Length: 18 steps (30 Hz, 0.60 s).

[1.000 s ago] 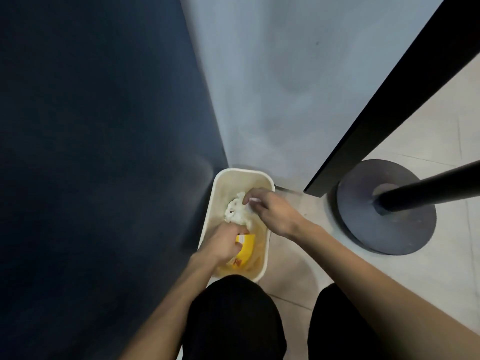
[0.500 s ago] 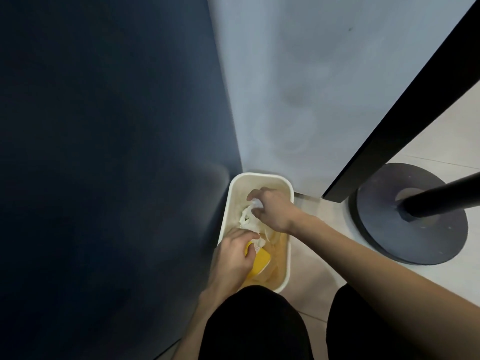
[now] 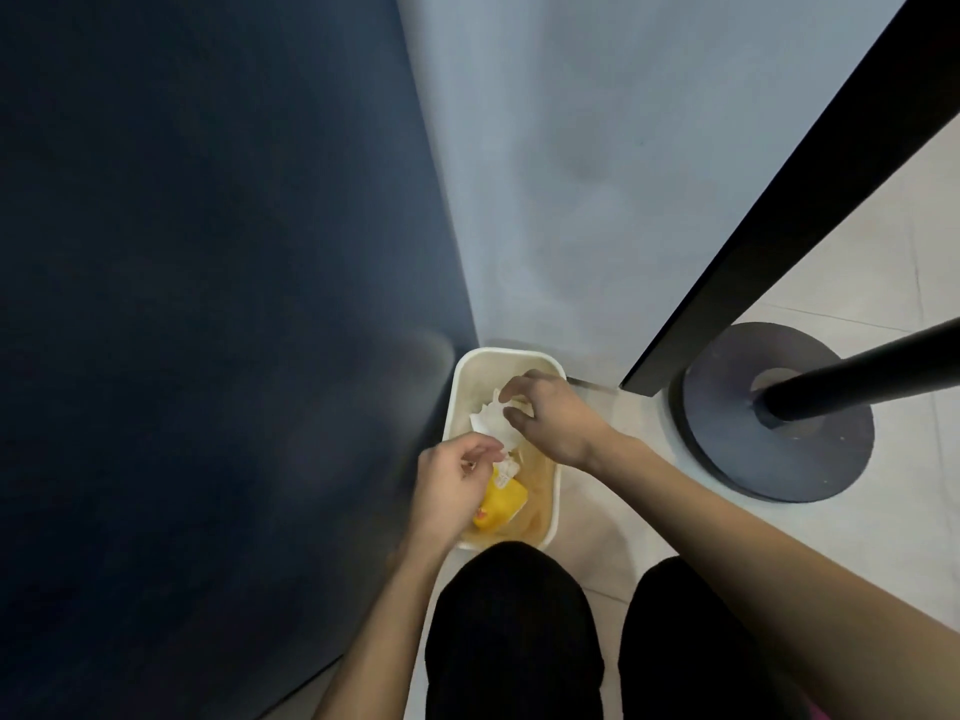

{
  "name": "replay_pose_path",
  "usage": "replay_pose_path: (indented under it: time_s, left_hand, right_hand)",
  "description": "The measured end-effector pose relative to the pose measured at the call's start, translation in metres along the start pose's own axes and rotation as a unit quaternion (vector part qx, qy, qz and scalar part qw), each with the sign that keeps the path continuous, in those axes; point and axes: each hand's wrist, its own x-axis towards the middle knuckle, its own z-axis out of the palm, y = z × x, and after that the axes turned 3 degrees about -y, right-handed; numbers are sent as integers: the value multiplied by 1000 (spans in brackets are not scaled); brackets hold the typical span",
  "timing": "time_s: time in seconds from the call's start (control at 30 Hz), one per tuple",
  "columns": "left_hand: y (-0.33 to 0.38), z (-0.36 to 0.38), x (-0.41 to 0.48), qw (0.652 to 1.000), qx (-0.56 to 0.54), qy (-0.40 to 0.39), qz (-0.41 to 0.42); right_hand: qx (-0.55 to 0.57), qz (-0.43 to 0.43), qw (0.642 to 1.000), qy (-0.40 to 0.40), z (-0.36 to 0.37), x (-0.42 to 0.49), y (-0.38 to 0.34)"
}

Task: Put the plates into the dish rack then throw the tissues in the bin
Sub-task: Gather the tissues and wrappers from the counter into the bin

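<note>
And the right hand (image 3: 556,423) is letting go: its fingers (image 3: 519,383), clamped on the tissues half a second back, are now spreading loose above them. The left hand (image 3: 452,485) is lifting off the yellow packet (image 3: 504,504) it was covering, with its fingers loosely curled and gripping nothing I can make out. The tissues (image 3: 491,423) are lying crumpled inside the bin (image 3: 506,351), at the far end.

The bin is sitting on a pale tiled floor (image 3: 883,511), tucked into a corner between a dark blue panel (image 3: 208,304) and a grey wall (image 3: 571,174). A black door edge (image 3: 779,210) is slanting past on the right, with a round stand base (image 3: 727,439) beside it.

The count: one bin, one yellow packet, one stand and two hands. The white clump is too bunched to count the tissues.
</note>
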Motion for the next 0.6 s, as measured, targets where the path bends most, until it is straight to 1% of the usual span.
replay_pose_path:
  time_s: [0.2,0.37,0.6]
  left_hand:
    - [67,-32,-47,999,-16,-4,-27]
    - [127,-63,-101,998,-40,-9,-46]
    - [215,-108,-187,998,-24,-27,-51]
  right_hand:
    - [10,17,1000,-15,-41,-62,-38]
    - [53,50,997,-22,-81,-121,-83]
    - [77,77,994,-19,-142,-212,-159]
